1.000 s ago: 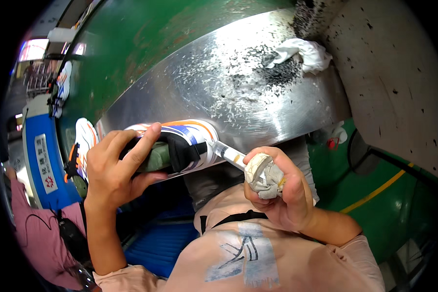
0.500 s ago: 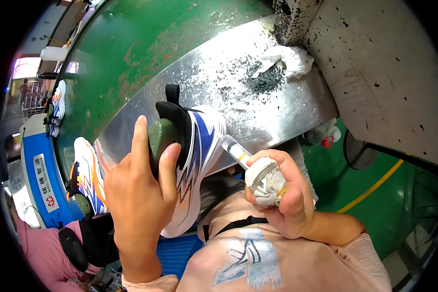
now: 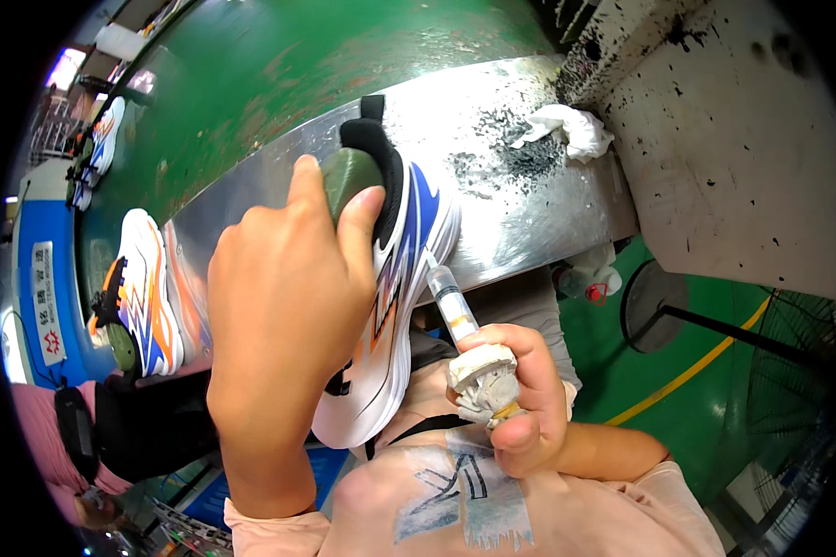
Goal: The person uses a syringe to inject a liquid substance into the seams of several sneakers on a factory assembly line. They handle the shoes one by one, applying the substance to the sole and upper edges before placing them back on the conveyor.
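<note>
My left hand (image 3: 288,288) is closed around the heel opening of a white, blue and orange sneaker (image 3: 397,306), its thumb and forefinger on the green shoe last (image 3: 350,176) inside. The sneaker is tilted with its heel loop pointing away and its toe toward me. In my right hand (image 3: 534,399) is a clear syringe (image 3: 450,302), its rear end wrapped in a lumpy whitish covering (image 3: 485,382). The thin tip points at the sneaker's side, where the upper meets the white sole. It looks to be at that seam, though I cannot tell whether it touches.
Another sneaker (image 3: 150,297) stands left on the metal bench (image 3: 520,227), which bears black flakes (image 3: 534,160) and a crumpled white cloth (image 3: 581,135). A speckled panel (image 3: 734,176) rises at right. A bottle (image 3: 578,283) stands below the bench. A person in pink (image 3: 42,436) is at lower left.
The view has shifted. My left hand has carried the sneaker farther away and slightly right. My right hand has moved a little left and nearer to me, with the syringe pointing more steeply away.
</note>
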Tool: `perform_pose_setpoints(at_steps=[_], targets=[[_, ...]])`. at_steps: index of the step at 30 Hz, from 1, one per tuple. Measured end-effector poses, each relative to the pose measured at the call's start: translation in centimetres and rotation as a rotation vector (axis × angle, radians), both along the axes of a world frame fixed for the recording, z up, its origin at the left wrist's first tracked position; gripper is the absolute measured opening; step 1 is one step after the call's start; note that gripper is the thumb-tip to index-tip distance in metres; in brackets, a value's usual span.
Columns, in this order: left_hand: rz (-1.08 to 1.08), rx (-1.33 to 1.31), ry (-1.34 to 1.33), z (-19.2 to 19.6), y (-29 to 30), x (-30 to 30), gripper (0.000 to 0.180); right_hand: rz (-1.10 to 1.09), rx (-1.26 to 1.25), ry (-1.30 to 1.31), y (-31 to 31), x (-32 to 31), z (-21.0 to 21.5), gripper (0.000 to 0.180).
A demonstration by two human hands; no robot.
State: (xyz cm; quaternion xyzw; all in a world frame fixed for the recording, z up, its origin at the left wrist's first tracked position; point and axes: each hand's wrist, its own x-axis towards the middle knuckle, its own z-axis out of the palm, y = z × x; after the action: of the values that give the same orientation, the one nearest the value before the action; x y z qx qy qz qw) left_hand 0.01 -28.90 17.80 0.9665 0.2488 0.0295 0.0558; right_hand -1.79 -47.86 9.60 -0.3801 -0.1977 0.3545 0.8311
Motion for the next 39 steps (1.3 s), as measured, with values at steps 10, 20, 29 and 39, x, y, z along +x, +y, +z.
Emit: perform_pose_setpoints(at_steps=[10, 20, 29, 39], targets=[[-0.336, -0.018, -0.345, -3.1, 0.4, -3.6, 0.060, -0.035, 0.172, 0.696, -0.5, 5.9, -1.1, 0.057], [-0.622, 0.035, -0.490, -3.7, 8.4, -11.2, 0.019, 0.575, -0.163, 0.602, 12.0, 11.6, 1.0, 0.058], [-0.328, 0.060, -0.819, -7.0, 6.4, -16.2, 0.015, 0.916, -0.443, 0.111, 18.5, 8.8, 8.1, 0.067], [-0.253, 0.107, -0.603, -7.9, 5.0, -18.5, 0.012, 0.844, -0.737, -0.182, 16.9, 7.1, 10.7, 0.085]])
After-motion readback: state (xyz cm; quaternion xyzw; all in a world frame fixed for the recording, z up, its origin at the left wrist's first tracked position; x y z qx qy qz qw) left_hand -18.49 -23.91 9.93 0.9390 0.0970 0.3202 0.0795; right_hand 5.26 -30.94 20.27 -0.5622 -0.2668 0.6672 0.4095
